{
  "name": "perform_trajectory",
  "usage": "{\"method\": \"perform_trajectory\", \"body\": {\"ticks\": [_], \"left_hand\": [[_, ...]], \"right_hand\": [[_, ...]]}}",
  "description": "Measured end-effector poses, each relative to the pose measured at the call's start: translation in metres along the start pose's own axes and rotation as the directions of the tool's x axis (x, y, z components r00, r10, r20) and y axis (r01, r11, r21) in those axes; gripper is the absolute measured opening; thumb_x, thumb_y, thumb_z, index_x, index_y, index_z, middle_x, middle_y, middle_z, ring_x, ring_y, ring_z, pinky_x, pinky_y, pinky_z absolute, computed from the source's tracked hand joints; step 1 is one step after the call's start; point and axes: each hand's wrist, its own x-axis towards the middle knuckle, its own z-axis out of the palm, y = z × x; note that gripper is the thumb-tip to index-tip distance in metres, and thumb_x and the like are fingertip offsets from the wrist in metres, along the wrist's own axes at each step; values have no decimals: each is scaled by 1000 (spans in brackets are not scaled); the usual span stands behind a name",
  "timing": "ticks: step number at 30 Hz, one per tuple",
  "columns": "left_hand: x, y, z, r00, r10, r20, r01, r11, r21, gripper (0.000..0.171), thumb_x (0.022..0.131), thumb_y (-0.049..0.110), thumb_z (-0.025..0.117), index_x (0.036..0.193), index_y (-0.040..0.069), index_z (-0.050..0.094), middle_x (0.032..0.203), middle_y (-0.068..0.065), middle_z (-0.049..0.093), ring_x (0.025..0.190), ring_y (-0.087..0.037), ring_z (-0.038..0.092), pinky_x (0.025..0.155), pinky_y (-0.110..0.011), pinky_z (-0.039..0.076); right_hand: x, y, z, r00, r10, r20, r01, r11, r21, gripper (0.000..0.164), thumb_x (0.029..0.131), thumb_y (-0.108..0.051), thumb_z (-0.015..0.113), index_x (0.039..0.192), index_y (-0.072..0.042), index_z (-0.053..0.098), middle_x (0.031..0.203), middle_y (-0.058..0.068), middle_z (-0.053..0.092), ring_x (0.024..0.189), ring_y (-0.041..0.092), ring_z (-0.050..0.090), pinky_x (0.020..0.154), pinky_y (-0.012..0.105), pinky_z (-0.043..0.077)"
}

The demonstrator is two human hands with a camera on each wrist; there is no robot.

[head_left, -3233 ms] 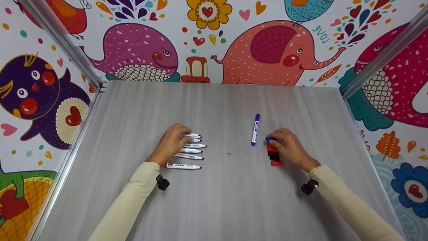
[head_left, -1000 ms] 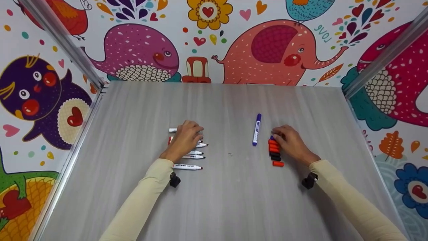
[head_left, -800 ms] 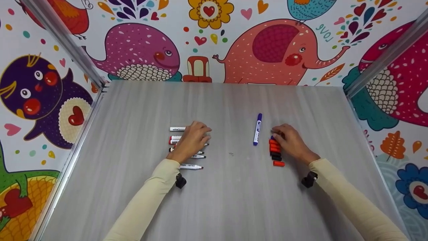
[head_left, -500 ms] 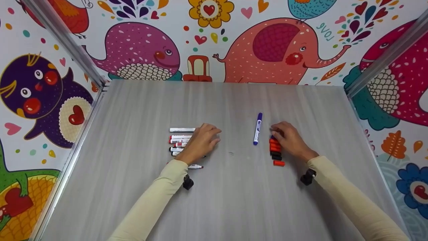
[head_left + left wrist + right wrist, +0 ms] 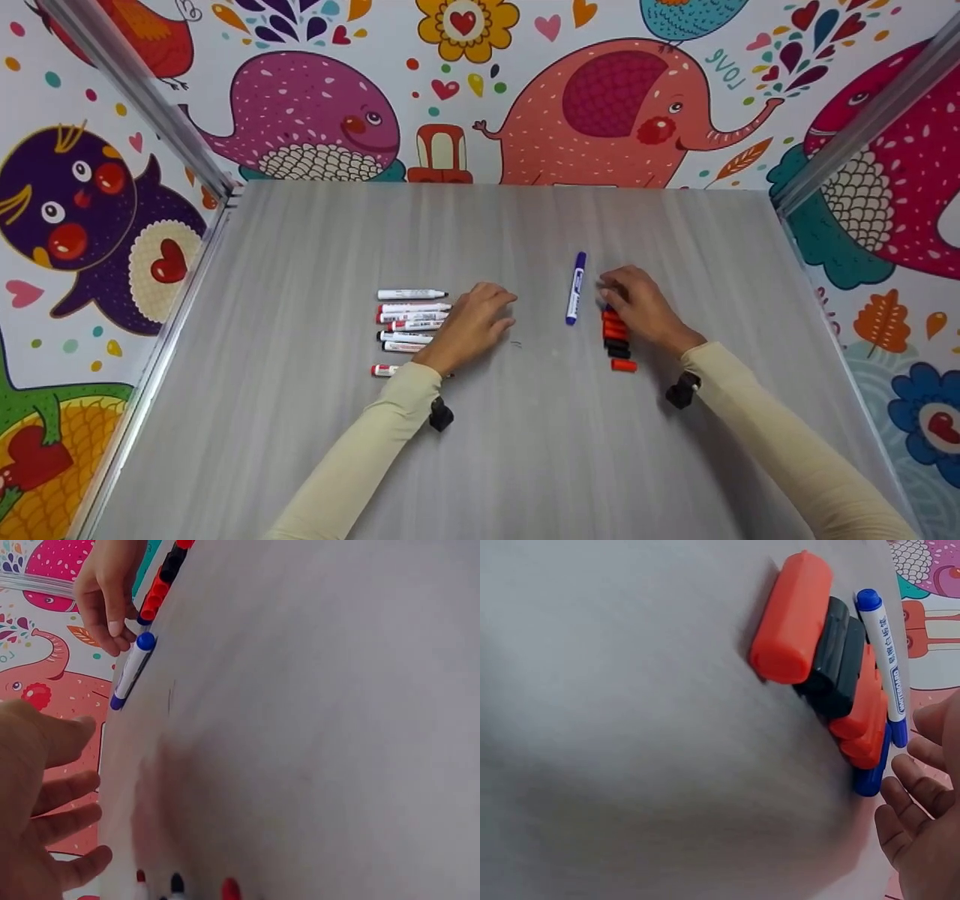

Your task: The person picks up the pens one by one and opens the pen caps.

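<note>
Several uncapped white markers (image 5: 411,295) lie in a rough row, their tips to the right; black and red tips show in the left wrist view. Just right of them is my left hand (image 5: 474,326), holding nothing, its fingers apart in the left wrist view. My right hand (image 5: 641,304) is beside the far end of a line of loose marker caps, its fingers loosely bent and empty. That line has red caps (image 5: 793,619), black caps (image 5: 846,667) and a blue cap (image 5: 871,776) nearest the fingers. A capped blue marker (image 5: 576,289) lies between the hands.
Short dark pen strokes (image 5: 516,345) mark the grey wood-grain table (image 5: 510,465). Metal rails and cartoon-printed walls bound its back and sides. One red cap (image 5: 624,366) lies slightly apart at the near end of the cap line.
My left hand has moved right, off the markers, uncovering more of them. My right hand, earlier pinching the blue cap, has let it go at the line's far end and drawn slightly back from it.
</note>
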Motion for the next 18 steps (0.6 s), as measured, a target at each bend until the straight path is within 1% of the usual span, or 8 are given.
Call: {"method": "perform_trajectory", "body": {"ticks": [3, 9, 11, 15, 17, 18], "left_hand": [[2, 4, 5, 1000, 4, -1, -4, 1000, -15, 35, 104, 13, 77, 136, -1, 73, 132, -13, 72, 129, -31, 64, 111, -47, 52], [10, 11, 17, 1000, 23, 4, -23, 1000, -2, 35, 103, 14, 78, 135, -2, 73, 133, -14, 72, 130, -31, 64, 113, -45, 51], [13, 14, 20, 1000, 27, 2, -27, 1000, -3, 35, 103, 13, 78, 134, -2, 73, 132, -15, 72, 129, -32, 64, 113, -45, 50], [19, 19, 26, 999, 34, -6, -34, 999, -21, 35, 102, 11, 79, 134, -3, 73, 131, -15, 72, 128, -32, 64, 113, -45, 51], [21, 20, 28, 999, 36, -13, -37, 999, -31, 36, 101, 10, 80, 134, -3, 73, 130, -15, 72, 128, -32, 65, 113, -45, 51], [22, 15, 35, 999, 45, -28, -46, 999, -25, 36, 102, 12, 80, 134, -2, 73, 131, -14, 72, 128, -31, 64, 113, -44, 50]], "right_hand": [[3, -2, 1, 1000, 14, 6, -14, 1000, -1, 30, 110, -6, 67, 137, 6, 68, 129, 21, 67, 113, 35, 59, 103, 52, 51], [11, -5, 3, 998, 41, 38, -40, 999, -22, 37, 110, -9, 67, 143, 7, 64, 137, 24, 63, 123, 38, 57, 111, 57, 49], [14, -6, 4, 998, 51, 47, -49, 998, -26, 39, 110, -11, 68, 145, 6, 63, 138, 24, 62, 123, 38, 56, 112, 57, 49], [17, -8, 6, 998, 45, 53, -43, 999, -31, 41, 110, -12, 68, 147, 6, 62, 141, 25, 59, 126, 39, 55, 113, 57, 48], [19, -9, 8, 998, 35, 53, -34, 999, -29, 43, 110, -12, 69, 148, 6, 61, 142, 26, 58, 128, 39, 54, 114, 58, 47], [21, -10, 9, 998, 32, 54, -30, 999, -31, 43, 110, -12, 69, 148, 6, 60, 143, 26, 57, 130, 40, 53, 115, 58, 46]]}}
